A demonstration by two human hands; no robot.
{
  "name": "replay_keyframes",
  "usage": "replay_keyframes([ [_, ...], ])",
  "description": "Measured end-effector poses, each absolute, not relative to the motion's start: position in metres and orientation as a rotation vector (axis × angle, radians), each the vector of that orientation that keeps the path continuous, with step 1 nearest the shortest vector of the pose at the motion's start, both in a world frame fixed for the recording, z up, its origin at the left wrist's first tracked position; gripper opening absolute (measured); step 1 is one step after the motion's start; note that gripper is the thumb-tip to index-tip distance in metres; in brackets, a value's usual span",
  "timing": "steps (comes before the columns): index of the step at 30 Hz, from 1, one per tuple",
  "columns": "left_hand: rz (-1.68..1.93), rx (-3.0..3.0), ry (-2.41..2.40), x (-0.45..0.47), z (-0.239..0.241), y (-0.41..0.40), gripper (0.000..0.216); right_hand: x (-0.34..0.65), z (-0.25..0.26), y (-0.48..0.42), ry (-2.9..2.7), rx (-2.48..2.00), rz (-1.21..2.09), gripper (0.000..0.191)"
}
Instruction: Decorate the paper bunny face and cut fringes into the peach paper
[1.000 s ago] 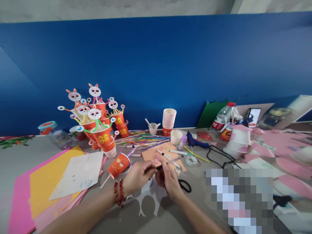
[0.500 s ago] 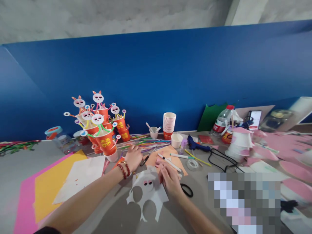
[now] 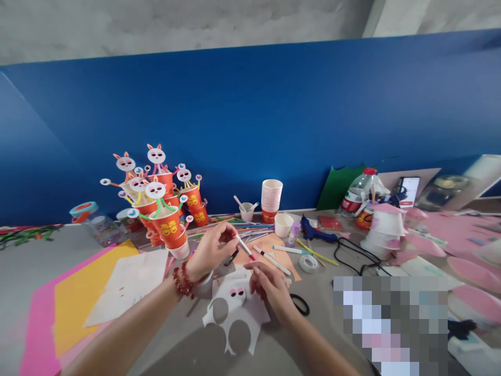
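Note:
My left hand (image 3: 217,248), with red bead bracelets at its wrist, grips a white marker (image 3: 245,245) with a reddish-pink lower end. That end points down at the fingertips of my right hand (image 3: 270,287). The fingers of my right hand are curled together beside a white paper face (image 3: 238,298) with pink and black eyes. Whatever they pinch is hidden. Below the face lies a white paper sheet (image 3: 256,316) with round holes cut in it. A black scissor handle (image 3: 300,304) shows right of my right hand. Peach paper (image 3: 287,256) lies beyond.
Orange cups (image 3: 170,227) with rabbit figures stand at the left. Stacked paper cups (image 3: 272,201), a blue glue gun (image 3: 315,232), clear tape (image 3: 308,263) and several markers sit farther back. Yellow paper (image 3: 82,297) lies left. Pink-trimmed cups (image 3: 385,227) and a bottle (image 3: 358,193) are right.
My left hand has turned over and come right, bringing the white marker towards my right hand. My right hand and the cut paper have barely moved.

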State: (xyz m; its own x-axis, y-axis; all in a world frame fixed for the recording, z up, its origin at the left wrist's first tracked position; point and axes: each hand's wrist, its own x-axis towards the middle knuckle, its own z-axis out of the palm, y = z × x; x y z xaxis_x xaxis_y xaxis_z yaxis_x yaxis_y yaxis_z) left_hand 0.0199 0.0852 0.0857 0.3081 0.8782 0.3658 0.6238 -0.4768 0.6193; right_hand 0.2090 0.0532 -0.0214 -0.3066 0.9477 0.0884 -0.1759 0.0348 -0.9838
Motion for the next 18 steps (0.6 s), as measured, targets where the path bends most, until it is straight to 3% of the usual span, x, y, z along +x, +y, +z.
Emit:
replay_keyframes([
  [3,1.145,1.680,1.013,0.021,0.072,0.061,0.013,0.206,-0.019,0.048,-1.185,-0.690,1.613,0.052],
  [7,1.146,1.348,0.972,0.012,0.050,0.042,0.021,0.207,-0.017,0.046,-1.023,-0.631,1.657,0.048],
  [11,1.155,1.362,1.037,0.006,0.043,0.035,0.020,0.213,-0.012,0.048,-1.229,-0.679,1.553,0.035],
  [15,1.124,1.545,1.087,0.014,0.047,0.033,0.019,0.214,-0.005,0.049,-1.721,-0.764,1.242,0.024],
  [18,1.080,1.687,1.043,0.021,0.047,0.032,0.025,0.213,-0.003,0.049,-1.777,-0.820,1.070,0.031],
])
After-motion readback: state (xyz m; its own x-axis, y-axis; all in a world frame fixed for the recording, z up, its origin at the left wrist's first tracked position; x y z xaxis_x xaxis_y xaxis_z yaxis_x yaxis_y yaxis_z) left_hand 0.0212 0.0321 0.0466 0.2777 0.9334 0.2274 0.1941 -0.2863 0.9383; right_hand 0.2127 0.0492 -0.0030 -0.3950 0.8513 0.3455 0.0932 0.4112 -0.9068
